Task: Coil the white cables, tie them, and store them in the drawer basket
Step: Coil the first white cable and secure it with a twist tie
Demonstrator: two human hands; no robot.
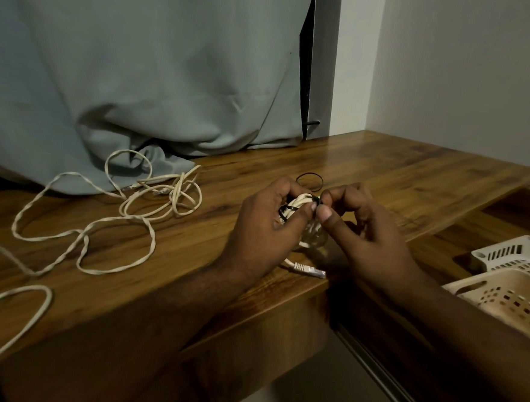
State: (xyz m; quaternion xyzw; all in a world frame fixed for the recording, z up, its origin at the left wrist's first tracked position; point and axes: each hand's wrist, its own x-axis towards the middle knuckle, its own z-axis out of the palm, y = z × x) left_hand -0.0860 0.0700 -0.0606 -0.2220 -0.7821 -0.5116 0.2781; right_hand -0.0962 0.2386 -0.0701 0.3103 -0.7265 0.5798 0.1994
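Note:
My left hand (267, 221) grips a coiled white cable (301, 203) just above the wooden table's (400, 179) front edge. A black tie (289, 209) wraps round the coil, and my right hand (359, 229) pinches that tie at the top of the coil, thumb against thumb. The coil's plug end (307, 269) hangs down onto the table edge. A second black tie (309, 181) lies as a loop just behind my hands. A long loose white cable (115, 221) sprawls in tangled loops over the left of the table. The white drawer basket (509, 280) sits low at the right.
A grey curtain (146, 82) hangs behind and bunches onto the table's back left, under part of the loose cable. A white wall (470, 74) stands at the right. The basket rests in an opened drawer (441, 260) below the tabletop's right end.

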